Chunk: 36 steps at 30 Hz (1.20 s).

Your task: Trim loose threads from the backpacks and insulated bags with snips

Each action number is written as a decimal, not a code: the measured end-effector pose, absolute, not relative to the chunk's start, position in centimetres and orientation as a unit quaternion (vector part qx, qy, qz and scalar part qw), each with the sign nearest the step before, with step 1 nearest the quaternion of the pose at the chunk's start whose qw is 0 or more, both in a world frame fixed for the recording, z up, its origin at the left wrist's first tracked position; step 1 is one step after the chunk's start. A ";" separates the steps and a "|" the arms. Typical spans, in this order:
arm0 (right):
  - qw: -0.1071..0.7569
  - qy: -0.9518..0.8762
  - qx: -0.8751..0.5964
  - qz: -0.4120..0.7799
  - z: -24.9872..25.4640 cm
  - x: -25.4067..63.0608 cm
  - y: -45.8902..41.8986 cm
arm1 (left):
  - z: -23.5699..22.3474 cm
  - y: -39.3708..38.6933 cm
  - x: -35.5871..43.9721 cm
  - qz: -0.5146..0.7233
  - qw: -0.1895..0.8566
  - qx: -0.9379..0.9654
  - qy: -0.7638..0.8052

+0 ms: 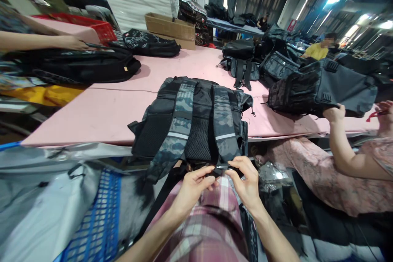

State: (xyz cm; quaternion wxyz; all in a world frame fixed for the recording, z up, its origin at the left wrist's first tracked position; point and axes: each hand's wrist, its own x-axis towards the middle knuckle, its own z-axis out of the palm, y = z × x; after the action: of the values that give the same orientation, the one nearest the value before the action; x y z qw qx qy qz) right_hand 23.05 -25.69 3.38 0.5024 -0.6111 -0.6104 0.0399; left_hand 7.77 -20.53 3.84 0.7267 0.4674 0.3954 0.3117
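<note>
A black backpack [199, 131] with grey camouflage shoulder straps [183, 125] lies on the pink table, its strap side up and its lower end at the near edge. Just past that edge, my left hand [198, 184] pinches a short black strap [218, 170] between thumb and fingers. My right hand [245, 182] grips the same strap from the other side, close to the camouflage strap on the right. Whether a buckle sits between my fingertips is too small to tell.
On the right, a co-worker's hand [334, 112] holds a large dark backpack [322, 86]. At the left, another person's hand [73, 43] touches a black bag [82, 65]. A cardboard box [172, 26], a red crate [104, 28] and a blue crate [98, 213] stand around the pink table [107, 110].
</note>
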 end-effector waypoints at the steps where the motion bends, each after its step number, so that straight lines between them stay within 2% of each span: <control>1: 0.494 -0.615 -0.614 0.028 3.4 23.1 -25.7 | 3.8 -20.5 7.8 0.310 0.725 0.471 0.396; 4: 0.470 -0.627 -0.622 0.002 3.5 23.2 -25.7 | 3.7 -20.6 7.8 0.305 0.723 0.475 0.397; 8: 0.511 -0.589 -0.623 0.057 3.3 23.8 -25.9 | 3.4 -20.5 7.7 0.306 0.716 0.477 0.408; 10: 0.499 -0.611 -0.611 0.061 3.0 23.8 -26.2 | 3.2 -20.3 7.6 0.312 0.706 0.482 0.414; 15: 0.367 -0.727 -0.575 -0.077 2.3 22.4 -26.2 | 2.6 -19.8 7.4 0.328 0.669 0.548 0.381; 18: 0.378 -0.730 -0.558 -0.110 2.2 21.8 -25.6 | 2.9 -19.2 7.1 0.320 0.630 0.610 0.357; 20: 0.446 -0.702 -0.554 -0.024 2.6 22.1 -25.0 | 3.6 -18.4 7.0 0.318 0.581 0.660 0.355; 24: 0.578 -0.508 -0.574 0.280 3.7 24.2 -23.6 | 5.6 -16.1 8.3 0.313 0.473 0.764 0.307; 27: 0.607 -0.407 -0.522 0.440 4.7 25.9 -22.4 | 6.6 -14.6 10.5 0.219 0.498 0.808 0.226; 29: 0.608 -0.376 -0.506 0.482 5.2 26.8 -21.8 | 6.9 -14.3 11.8 0.184 0.558 0.775 0.233; 32: 0.594 -0.380 -0.562 0.431 5.4 28.0 -21.4 | 7.0 -14.6 13.1 0.181 0.663 0.670 0.282; 36: 0.556 -0.413 -0.684 0.228 4.7 29.1 -22.4 | 6.9 -15.5 13.5 0.233 0.716 0.557 0.351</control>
State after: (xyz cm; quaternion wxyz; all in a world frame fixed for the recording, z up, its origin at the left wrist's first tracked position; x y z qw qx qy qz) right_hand 29.13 -22.44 4.68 0.5558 -0.6844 -0.4131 0.2283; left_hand 13.50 -15.50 6.93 0.7160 0.5568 0.3506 0.2332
